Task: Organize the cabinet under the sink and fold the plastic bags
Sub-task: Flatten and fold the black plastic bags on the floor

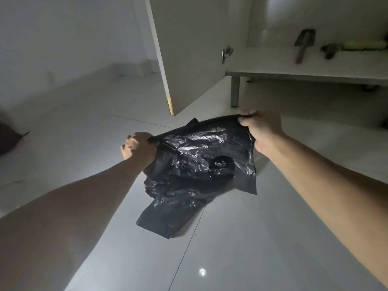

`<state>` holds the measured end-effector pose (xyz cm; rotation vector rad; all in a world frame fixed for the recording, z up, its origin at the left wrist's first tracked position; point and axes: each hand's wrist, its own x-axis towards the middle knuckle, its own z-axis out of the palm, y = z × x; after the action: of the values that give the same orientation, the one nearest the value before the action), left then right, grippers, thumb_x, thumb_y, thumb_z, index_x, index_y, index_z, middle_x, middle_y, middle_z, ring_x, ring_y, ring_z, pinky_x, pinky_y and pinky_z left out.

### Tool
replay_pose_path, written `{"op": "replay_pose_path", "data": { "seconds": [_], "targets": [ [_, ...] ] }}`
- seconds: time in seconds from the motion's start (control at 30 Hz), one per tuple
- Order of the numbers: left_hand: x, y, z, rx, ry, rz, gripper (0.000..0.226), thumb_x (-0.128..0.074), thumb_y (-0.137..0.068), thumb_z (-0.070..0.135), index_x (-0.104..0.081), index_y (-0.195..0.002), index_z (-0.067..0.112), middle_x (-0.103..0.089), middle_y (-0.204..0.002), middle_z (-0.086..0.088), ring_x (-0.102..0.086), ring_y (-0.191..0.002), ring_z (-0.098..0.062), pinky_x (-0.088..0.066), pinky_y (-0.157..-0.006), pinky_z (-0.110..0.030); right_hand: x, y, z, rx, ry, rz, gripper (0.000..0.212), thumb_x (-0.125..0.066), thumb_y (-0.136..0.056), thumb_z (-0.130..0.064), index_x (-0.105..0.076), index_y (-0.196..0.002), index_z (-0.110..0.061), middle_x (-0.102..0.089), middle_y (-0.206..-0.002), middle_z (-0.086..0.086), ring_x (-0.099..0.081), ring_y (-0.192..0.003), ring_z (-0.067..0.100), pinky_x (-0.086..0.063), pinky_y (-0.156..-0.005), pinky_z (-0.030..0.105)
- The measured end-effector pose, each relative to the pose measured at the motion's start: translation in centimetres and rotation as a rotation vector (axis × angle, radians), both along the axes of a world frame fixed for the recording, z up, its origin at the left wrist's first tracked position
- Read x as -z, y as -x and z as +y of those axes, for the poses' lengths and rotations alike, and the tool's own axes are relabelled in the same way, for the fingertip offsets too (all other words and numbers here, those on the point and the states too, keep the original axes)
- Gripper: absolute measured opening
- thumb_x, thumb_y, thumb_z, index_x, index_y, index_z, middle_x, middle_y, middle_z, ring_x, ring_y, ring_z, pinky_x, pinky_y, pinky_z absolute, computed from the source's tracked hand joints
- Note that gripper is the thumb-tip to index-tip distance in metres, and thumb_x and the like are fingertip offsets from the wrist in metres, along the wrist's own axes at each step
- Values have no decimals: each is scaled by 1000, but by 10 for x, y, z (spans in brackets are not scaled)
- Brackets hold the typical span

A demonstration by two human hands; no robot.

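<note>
A crumpled black plastic bag (pixel 195 164) hangs stretched between both hands above the white tiled floor, its lower end trailing onto the tiles. My left hand (pixel 139 147) grips the bag's top left corner in a closed fist. My right hand (pixel 261 128) pinches the top right corner. The cabinet (pixel 294 69) under the sink stands open at the upper right, its door (pixel 189 55) swung out toward me just beyond the bag.
On the cabinet's bottom shelf lie a scraper-like tool (pixel 303 44), a darker tool (pixel 330 51) and a yellow-green object (pixel 365 45). A cabinet leg (pixel 235 91) stands behind the bag. A dark object (pixel 10 139) sits at the left edge. The room is dim.
</note>
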<state>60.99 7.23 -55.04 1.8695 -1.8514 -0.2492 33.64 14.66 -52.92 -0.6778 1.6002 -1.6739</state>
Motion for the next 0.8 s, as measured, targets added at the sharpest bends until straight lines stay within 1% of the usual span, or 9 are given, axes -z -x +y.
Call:
{"op": "replay_pose_path", "data": {
  "seconds": [0.07, 0.13, 0.23, 0.33, 0.47, 0.53, 0.6, 0.67, 0.8],
  "targets": [
    [-10, 6, 2, -1, 36, 14, 16, -61, -91, 32, -73, -98, 24, -68, -99, -1, -57, -91, -24, -50, -90, -39, -7, 12, 10, 24, 25, 35, 32, -67, -80, 9, -62, -69, -21, -65, -80, -1, -62, -82, 18, -54, -86, 35],
    [-19, 15, 6, 29, 43, 64, 14, -63, -89, 30, -73, -95, 22, -68, -99, -4, -56, -97, -29, -52, -84, -40, -16, 26, 20, 38, 48, 29, 32, -65, -82, 9, -64, -73, -22, -64, -80, -1, -61, -81, 17, -54, -82, 33],
    [-42, 34, 16, 96, -78, 246, 13, -68, -85, 13, -72, -98, 13, -63, -89, -7, -55, -85, -24, -47, -65, -26, -26, 49, 37, 66, 48, -69, 29, -64, -84, 6, -65, -76, -22, -65, -82, 2, -62, -78, 18, -57, -73, 31],
    [-73, 50, 31, 124, -158, 475, 17, -72, -75, -6, -72, -87, 6, -60, -75, -8, -55, -81, -21, -46, -64, -19, -38, 74, 60, 36, 38, -123, 28, -58, -84, 6, -68, -82, -21, -66, -82, 5, -63, -73, 18, -57, -66, 30],
    [-98, 76, 64, 215, -308, 855, 15, -70, -75, -10, -64, -73, 3, -59, -74, -10, -58, -70, -21, -53, -62, -24, -50, 125, 105, -59, -20, -177, 26, -51, -84, -1, -70, -84, -19, -62, -74, 4, -60, -65, 16, -52, -53, 20],
    [-96, 89, 82, 253, -421, 897, 8, -68, -79, -4, -62, -77, 0, -56, -77, -12, -57, -70, -20, -51, -63, -26, -44, 152, 126, -68, -97, -131, 23, -50, -82, -5, -69, -82, -18, -60, -75, 5, -59, -64, 18, -50, -56, 22],
    [-82, 99, 95, 273, -534, 786, 6, -67, -81, -2, -63, -84, -4, -59, -84, -14, -58, -75, -22, -51, -63, -27, -30, 170, 146, -100, -208, -112, 18, -51, -79, -7, -66, -76, -15, -59, -73, 6, -57, -62, 20, -48, -59, 25],
    [-66, 106, 104, 311, -607, 510, 10, -69, -80, -4, -67, -89, -4, -64, -94, -15, -60, -85, -25, -54, -62, -30, -8, 181, 166, -178, -354, -82, 12, -56, -81, -9, -64, -73, -12, -60, -72, 8, -57, -61, 22, -49, -60, 26],
    [-32, 123, 118, 457, -841, -4, 19, -70, -82, 0, -71, -99, 7, -68, -99, -10, -59, -98, -26, -56, -79, -45, 36, 192, 205, -424, -798, 238, 8, -66, -82, 1, -70, -89, -1, -69, -80, 16, -66, -66, 27, -56, -56, 32]
  ]
}}
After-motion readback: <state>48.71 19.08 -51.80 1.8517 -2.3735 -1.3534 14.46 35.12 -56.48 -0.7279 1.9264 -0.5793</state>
